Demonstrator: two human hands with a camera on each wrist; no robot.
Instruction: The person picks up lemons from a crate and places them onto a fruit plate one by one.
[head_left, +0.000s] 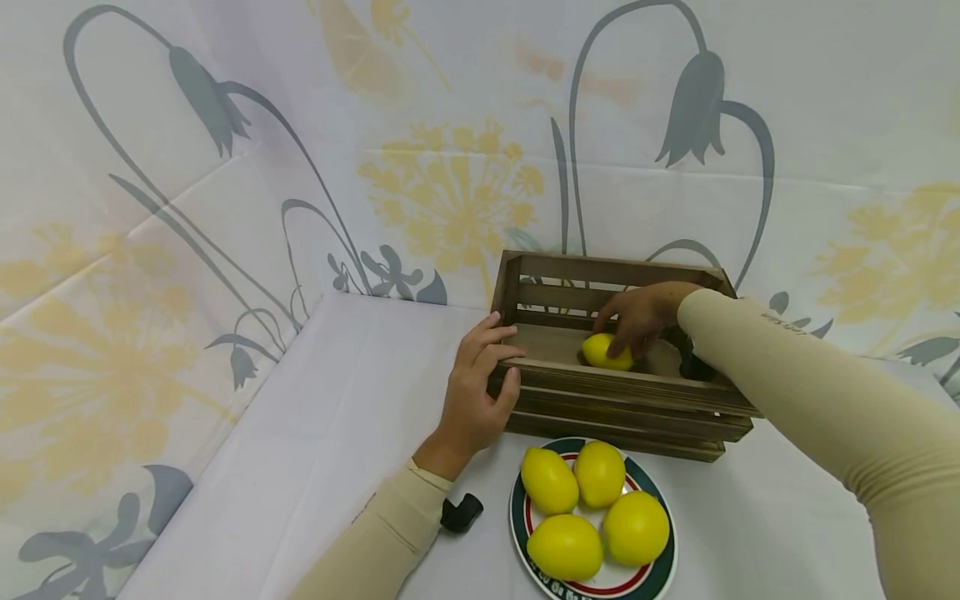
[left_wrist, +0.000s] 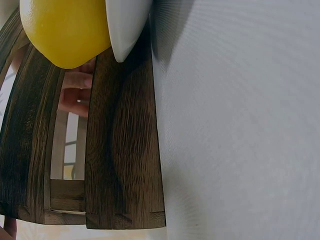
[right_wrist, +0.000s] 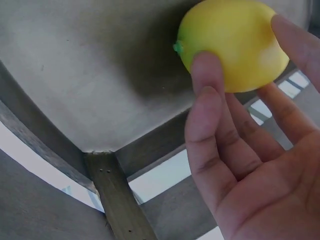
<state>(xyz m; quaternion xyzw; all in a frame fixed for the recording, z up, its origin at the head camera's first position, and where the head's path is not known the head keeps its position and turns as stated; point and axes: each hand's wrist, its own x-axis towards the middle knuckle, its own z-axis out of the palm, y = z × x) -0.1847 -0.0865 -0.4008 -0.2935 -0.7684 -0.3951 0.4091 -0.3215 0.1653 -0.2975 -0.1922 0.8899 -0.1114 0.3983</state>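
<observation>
In the head view, my right hand reaches into a brown wooden slatted crate and grips a yellow lemon. The right wrist view shows thumb and fingertips around this lemon, near the crate's floor. I cannot tell whether the lemon touches the floor. My left hand rests at the crate's front left corner, fingers spread over the edge and thumb by the front slats. Several more lemons lie on a round plate in front of the crate.
A small black object shows beside the left sleeve, on the white cloth. Floral-printed fabric stands behind the crate and along the left. Slatted walls enclose the right hand.
</observation>
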